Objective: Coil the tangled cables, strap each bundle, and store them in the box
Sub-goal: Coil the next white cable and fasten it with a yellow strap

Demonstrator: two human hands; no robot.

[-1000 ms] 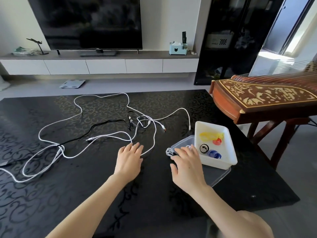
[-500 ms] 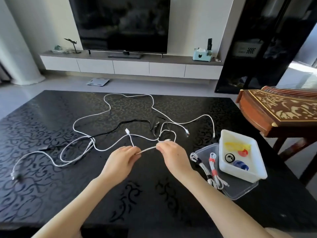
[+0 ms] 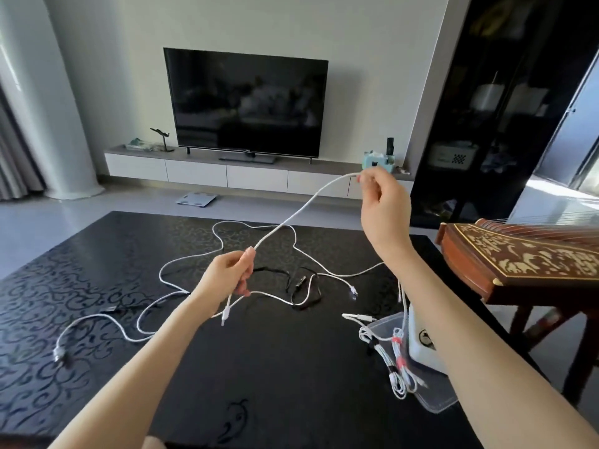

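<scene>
Above the black table with a scrolled pattern [image 3: 291,367], the thumb and forefinger tips [image 3: 362,180] of the right hand [image 3: 384,205] pinch a thin white cable [image 3: 301,209], while the other fingers of that hand curl loosely beneath them. The hand is raised high, level with the low media shelf in the background. Lower and to the left, the left hand [image 3: 227,277] grips the same cable between thumb and curled fingers [image 3: 249,254]. The stretch between the two hands is lifted clear of the table and slightly bowed, its long axis running diagonally from the left hand up to the right hand. Below the left hand the cable's short free end hangs down, its white plug [image 3: 224,314] pointing at the tabletop. Loose white cables [image 3: 220,231] sprawl in loops across the table behind the hands, crossed by a black cable [image 3: 304,286]. Thin white strands drop beside the right forearm; I cannot tell whether they belong to the held cable. Near the right forearm, strapped white bundles [image 3: 400,374] lie on a clear plastic lid [image 3: 444,400], touching the white plastic box [image 3: 418,351], which the arm mostly hides. A carved wooden zither [image 3: 525,257] stands to the right of the table.
</scene>
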